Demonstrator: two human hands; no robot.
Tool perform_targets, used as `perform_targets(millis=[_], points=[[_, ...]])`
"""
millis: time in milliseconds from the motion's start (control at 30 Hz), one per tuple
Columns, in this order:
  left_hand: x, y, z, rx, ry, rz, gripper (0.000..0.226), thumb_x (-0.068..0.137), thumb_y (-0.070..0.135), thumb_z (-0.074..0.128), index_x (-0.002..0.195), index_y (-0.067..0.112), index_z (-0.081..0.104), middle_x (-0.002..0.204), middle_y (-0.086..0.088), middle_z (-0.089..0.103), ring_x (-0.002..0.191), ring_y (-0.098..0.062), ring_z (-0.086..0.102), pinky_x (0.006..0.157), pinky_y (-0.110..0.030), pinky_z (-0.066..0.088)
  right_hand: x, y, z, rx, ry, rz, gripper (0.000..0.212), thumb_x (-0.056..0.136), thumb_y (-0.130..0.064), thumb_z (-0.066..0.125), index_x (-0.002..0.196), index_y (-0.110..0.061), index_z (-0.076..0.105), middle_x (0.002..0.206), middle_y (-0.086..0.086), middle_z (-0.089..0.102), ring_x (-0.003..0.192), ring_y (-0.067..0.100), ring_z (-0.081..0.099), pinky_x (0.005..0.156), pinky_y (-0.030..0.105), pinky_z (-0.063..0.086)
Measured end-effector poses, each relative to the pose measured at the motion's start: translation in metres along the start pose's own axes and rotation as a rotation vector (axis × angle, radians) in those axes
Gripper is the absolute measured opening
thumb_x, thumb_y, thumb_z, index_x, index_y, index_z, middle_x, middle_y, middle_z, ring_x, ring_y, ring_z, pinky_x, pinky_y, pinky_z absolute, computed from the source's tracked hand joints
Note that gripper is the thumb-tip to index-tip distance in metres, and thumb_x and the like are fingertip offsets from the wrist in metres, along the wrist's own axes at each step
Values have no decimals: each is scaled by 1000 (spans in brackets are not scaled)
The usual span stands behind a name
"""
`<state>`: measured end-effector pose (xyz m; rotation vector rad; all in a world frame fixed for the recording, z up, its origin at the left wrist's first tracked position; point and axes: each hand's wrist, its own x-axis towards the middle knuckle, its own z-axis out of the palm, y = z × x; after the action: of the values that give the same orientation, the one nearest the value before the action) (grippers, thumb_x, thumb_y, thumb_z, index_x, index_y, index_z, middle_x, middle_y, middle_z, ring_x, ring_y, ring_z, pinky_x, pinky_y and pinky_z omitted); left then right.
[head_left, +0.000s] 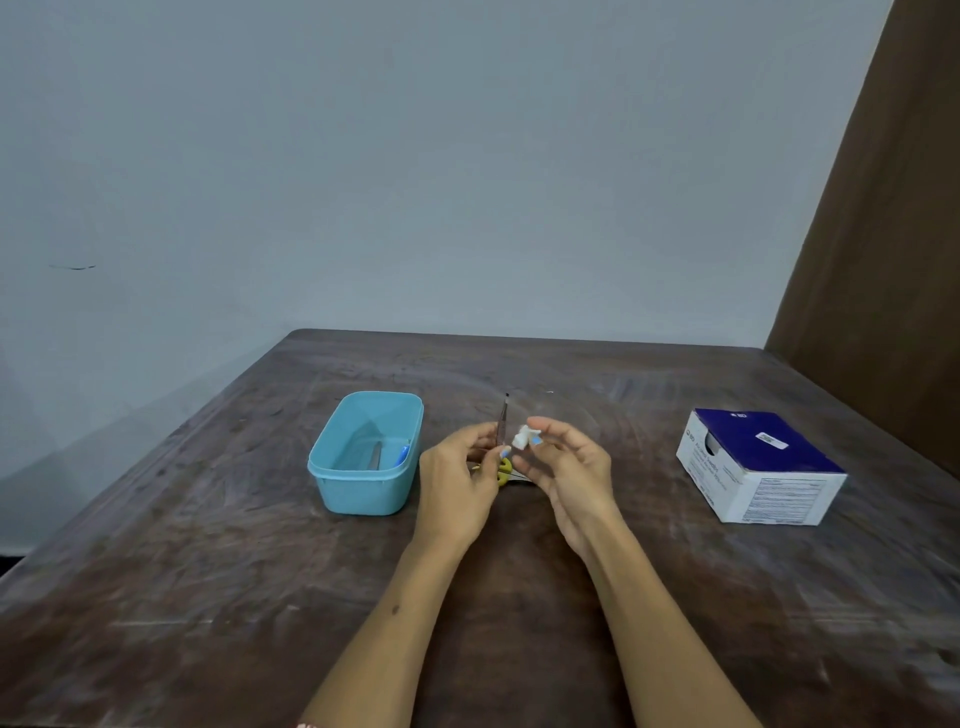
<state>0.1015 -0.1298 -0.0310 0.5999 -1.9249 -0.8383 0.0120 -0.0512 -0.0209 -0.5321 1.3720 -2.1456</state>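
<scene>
while held, one scissors (503, 427), one swab (521, 437)

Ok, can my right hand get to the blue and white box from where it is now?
Probably yes. Only bare table lies between the right hand and the box, off to its right. But it pinches a small white piece, so it may need to let that go first.

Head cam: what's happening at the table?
A person holds small yellow-handled scissors in the left hand, blades pointing away, and pinches a small white piece in the right hand, right beside the blades. Both are above the wooden table. A teal tub sits to the left, a blue-and-white box to the right.
</scene>
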Motion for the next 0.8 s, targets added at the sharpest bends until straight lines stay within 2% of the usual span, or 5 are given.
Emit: perform_targets(millis=[233, 400, 567, 633, 800], points=[[-1, 1, 2, 52, -10, 8, 28, 83, 10, 67, 111, 8, 67, 101, -5, 71, 81, -3, 60, 73, -13, 46, -1, -4, 0, 117, 72, 14, 9, 83, 0, 64, 75, -2, 68, 67, 9, 64, 61, 14, 65, 62, 26, 58], [-2, 1, 3, 18, -11, 12, 26, 81, 10, 70, 107, 11, 69, 95, 1, 72, 74, 2, 60, 66, 0, 44, 2, 2, -2, -56, 137, -61, 19, 82, 12, 60, 83, -6, 65, 79, 11, 69, 70, 22, 68, 66, 29, 60], [-3, 2, 5, -61, -90, -33, 22, 80, 12, 70, 101, 18, 72, 78, 12, 69, 72, -2, 66, 68, -14, 53, 3, 6, -4, -197, 195, -153, 40, 75, 4, 72, 95, -20, 47, 83, 10, 73, 81, 31, 70, 77, 42, 57], [-4, 1, 5, -55, -125, -38, 21, 80, 11, 70, 99, 18, 73, 77, 11, 70, 73, -1, 67, 66, -12, 51, 3, 7, -3, -228, 171, -163, 40, 77, 2, 72, 97, -21, 45, 83, 8, 74, 81, 30, 70, 79, 43, 56], [-2, -2, 6, -61, -137, -48, 19, 81, 10, 69, 99, 14, 73, 85, 3, 74, 74, -2, 67, 70, -16, 55, 1, 3, 0, -213, 96, -150, 32, 85, 6, 59, 108, -12, 46, 80, 6, 71, 60, 13, 67, 63, 25, 57]])
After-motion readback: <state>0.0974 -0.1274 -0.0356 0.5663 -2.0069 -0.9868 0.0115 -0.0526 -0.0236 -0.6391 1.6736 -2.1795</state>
